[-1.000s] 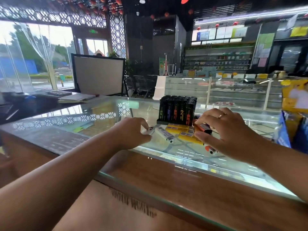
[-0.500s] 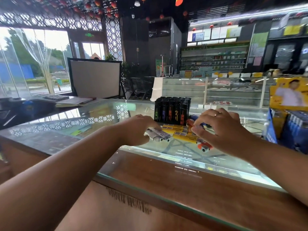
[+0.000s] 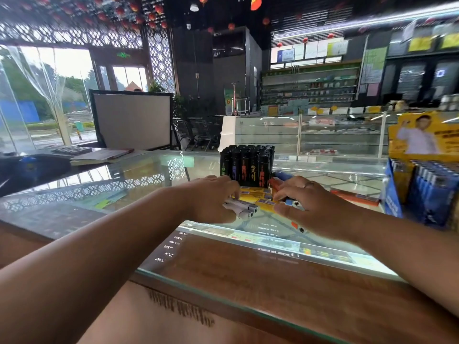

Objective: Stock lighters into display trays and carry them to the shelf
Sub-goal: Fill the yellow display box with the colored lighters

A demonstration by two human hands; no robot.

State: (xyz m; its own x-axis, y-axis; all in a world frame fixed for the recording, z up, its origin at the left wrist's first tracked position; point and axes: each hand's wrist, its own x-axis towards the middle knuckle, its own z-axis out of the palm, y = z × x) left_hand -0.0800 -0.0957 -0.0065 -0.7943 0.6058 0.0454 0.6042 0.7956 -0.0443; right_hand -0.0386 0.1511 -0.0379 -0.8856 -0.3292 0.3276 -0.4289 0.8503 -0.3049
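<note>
Left hand [image 3: 213, 199] grasps two grey lighters [image 3: 244, 209] while right hand [image 3: 313, 207] clutches orange and blue lighters [image 3: 274, 184] over glass counter [image 3: 124, 184], just before upright black lighters [image 3: 248, 167].

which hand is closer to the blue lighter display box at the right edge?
Right. The right hand, gripping loose lighters, is left of the blue display box, apart from it; the left hand, holding white lighters, is even farther left.
</note>
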